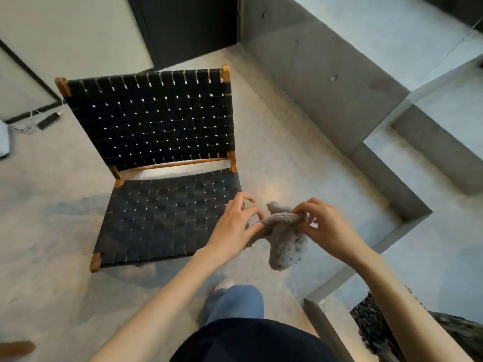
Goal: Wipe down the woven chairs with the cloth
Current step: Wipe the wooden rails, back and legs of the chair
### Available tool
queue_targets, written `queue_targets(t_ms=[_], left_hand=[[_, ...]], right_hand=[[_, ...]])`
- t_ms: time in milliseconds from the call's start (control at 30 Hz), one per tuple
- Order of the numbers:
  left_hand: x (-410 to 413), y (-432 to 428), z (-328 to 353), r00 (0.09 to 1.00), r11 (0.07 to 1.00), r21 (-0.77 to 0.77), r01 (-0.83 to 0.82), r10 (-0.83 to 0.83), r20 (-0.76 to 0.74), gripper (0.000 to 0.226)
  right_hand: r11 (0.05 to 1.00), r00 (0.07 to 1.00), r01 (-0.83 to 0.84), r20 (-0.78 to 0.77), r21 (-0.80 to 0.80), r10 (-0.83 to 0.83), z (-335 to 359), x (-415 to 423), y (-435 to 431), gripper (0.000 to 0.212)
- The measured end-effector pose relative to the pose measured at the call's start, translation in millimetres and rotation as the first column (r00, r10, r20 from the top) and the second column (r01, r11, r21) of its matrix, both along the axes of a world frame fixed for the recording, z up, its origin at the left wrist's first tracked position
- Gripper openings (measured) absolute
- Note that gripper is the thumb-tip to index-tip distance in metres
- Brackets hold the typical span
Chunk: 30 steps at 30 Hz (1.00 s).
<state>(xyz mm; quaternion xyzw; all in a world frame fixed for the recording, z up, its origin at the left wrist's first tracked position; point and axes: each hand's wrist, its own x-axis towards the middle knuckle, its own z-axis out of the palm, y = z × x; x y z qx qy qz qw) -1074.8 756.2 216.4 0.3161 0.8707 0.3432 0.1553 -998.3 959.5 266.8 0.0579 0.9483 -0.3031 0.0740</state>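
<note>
My left hand (232, 227) and right hand (328, 228) pinch the grey cloth (283, 244) over the concrete floor (277, 142), just right of the woven chair (156, 121).

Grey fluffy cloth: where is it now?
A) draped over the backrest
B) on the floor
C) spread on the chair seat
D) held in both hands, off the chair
D: the left hand and right hand each pinch the grey fluffy cloth, which hangs beside the black woven chair.
</note>
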Motion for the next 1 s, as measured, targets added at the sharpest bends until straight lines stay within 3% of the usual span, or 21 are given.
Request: queue_targets(t_ms=[133,333,533,733,1000], left_hand=[[-33.6,13.9,7.1,0.989,0.996,-0.078,-0.038,0.027,-0.144,0.007],[-94.7,31.2,-0.3,0.97,0.976,-0.155,-0.153,0.118,-0.211,0.004],[-167.3,72.1,-1.9,0.961,0.959,-0.128,-0.253,0.234,-0.148,0.008],[-271.5,133.3,15.3,0.945,0.945,-0.068,-0.319,0.311,-0.1,0.028],[-380.8,194.5,8.9,0.794,0.794,-0.085,-0.602,0.585,-0.163,0.027]], right_hand=[[0.985,1.0,-0.004,-0.01,0.17,0.006,2.7,-29.6,23.8,0.019],[0.905,0.96,-0.251,-0.032,0.343,0.278,-12.8,-111.5,73.9,0.013],[0.869,0.912,-0.408,0.091,0.279,0.399,-8.1,-229.6,129.1,0.011],[0.893,0.921,-0.384,0.028,0.234,0.388,18.8,-337.9,184.9,0.018],[0.865,0.87,-0.475,-0.063,0.163,0.49,-1.5,-497.1,233.4,0.021]])
